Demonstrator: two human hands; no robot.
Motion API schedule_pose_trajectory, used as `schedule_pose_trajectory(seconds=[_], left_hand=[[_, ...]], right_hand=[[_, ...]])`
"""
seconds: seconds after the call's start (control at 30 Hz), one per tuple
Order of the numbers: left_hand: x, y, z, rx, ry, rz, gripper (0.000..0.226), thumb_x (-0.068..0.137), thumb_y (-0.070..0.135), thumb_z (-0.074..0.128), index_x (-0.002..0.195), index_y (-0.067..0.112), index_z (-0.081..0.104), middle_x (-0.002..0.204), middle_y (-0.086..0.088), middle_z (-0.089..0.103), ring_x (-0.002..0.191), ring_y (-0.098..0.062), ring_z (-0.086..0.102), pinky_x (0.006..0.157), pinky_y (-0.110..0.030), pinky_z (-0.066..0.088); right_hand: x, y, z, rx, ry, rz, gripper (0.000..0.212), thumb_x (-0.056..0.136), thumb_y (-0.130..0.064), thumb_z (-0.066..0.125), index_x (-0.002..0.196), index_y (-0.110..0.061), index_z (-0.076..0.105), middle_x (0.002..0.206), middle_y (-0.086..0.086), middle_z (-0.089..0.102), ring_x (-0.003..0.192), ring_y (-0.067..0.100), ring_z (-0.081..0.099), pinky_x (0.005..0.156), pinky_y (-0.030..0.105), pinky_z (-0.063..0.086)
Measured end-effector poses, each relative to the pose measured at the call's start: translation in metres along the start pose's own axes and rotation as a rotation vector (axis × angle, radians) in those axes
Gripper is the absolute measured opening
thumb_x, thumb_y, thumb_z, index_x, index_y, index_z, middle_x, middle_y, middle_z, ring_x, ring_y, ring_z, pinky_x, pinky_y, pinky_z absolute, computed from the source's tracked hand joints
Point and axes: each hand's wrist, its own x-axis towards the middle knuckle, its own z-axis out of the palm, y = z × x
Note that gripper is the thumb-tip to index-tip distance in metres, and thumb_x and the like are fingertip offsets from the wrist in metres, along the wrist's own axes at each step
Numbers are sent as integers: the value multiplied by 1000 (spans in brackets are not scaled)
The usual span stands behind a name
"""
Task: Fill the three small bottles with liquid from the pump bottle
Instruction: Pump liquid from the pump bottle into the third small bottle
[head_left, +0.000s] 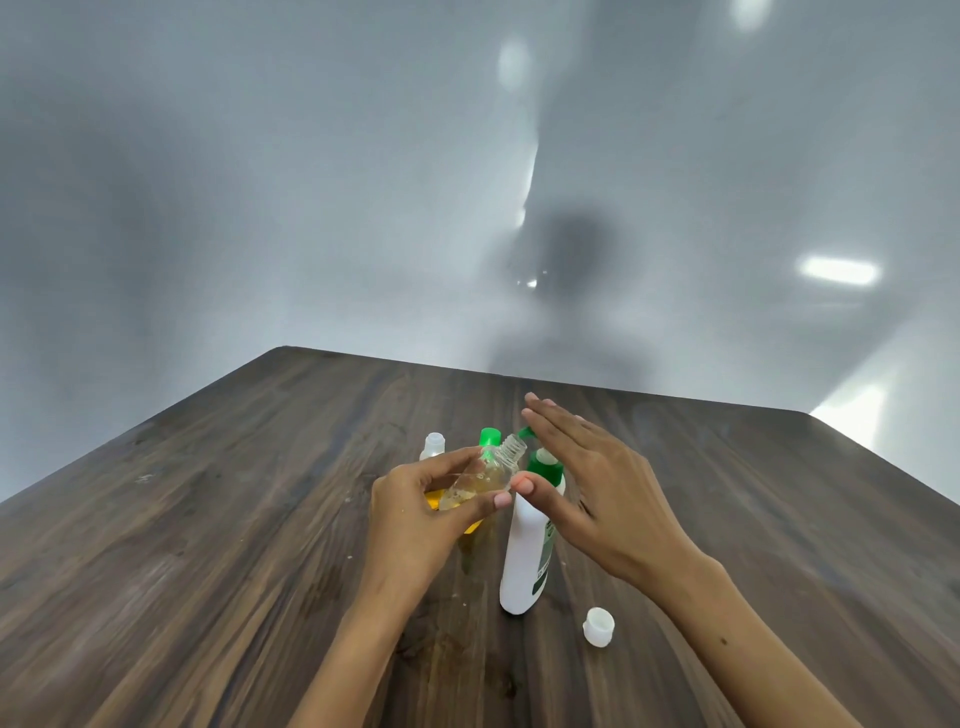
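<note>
My left hand (415, 519) grips a small clear bottle (483, 475), uncapped and tilted, with some yellowish liquid inside. Its threaded neck points up toward the green spout of the white pump bottle (524, 551), which stands upright at the table's middle. My right hand (597, 483) lies flat, fingers straight, over the green pump head, thumb beside the small bottle. Behind my left hand stand a small bottle with a green cap (489, 439) and a small clear bottle with a white cap (434, 446). Something yellow shows under my left hand.
A loose white cap (598, 626) lies on the dark wooden table (208, 545) to the right of the pump bottle. The table's far edge runs along a grey wall.
</note>
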Motion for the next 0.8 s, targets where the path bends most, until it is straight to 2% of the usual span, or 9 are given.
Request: schedule_pose_trajectory(seconds=[0.1, 0.2, 0.43, 0.57, 0.7, 0.8], left_hand=[[0, -3, 1, -8, 9, -11, 44, 62, 30, 87, 103, 36, 72, 86, 31, 66, 88, 16, 63, 75, -6, 49], [-1, -4, 2, -11, 5, -4, 44, 62, 28, 87, 103, 34, 73, 83, 33, 66, 86, 15, 63, 72, -2, 47], [-4, -3, 1, -3, 14, -13, 44, 62, 29, 88, 103, 35, 73, 87, 29, 68, 90, 11, 65, 77, -7, 50], [-4, -1, 0, -15, 18, -12, 42, 62, 26, 87, 94, 45, 68, 75, 38, 63, 86, 16, 63, 71, -1, 46], [-4, -1, 0, -23, 13, -18, 46, 62, 28, 87, 106, 31, 73, 87, 29, 68, 89, 12, 65, 76, -6, 50], [-5, -2, 0, -27, 12, -21, 46, 62, 25, 88, 105, 30, 74, 85, 30, 69, 88, 11, 66, 76, -6, 50]], right_hand=[[1, 0, 4, 29, 25, 19, 90, 79, -81, 10, 136, -23, 49, 143, -10, 42, 133, 5, 36, 106, 28, 31], [0, 0, 7, 48, 39, 22, 88, 81, -80, 13, 132, -22, 54, 138, -9, 49, 130, 9, 43, 104, 32, 37], [-1, 1, 6, 26, 53, -1, 86, 82, -78, 13, 136, -22, 49, 145, -11, 39, 133, 1, 31, 105, 24, 28], [-3, -1, 11, 62, 80, 19, 84, 82, -78, 16, 132, -22, 54, 139, -8, 48, 130, 6, 40, 103, 28, 31], [-3, 1, 11, 70, 61, 10, 84, 83, -78, 16, 134, -21, 51, 142, -9, 44, 133, 6, 36, 106, 30, 33], [-2, 5, 6, 110, 29, 18, 84, 83, -77, 13, 138, -23, 47, 147, -11, 37, 137, 3, 29, 111, 32, 31]])
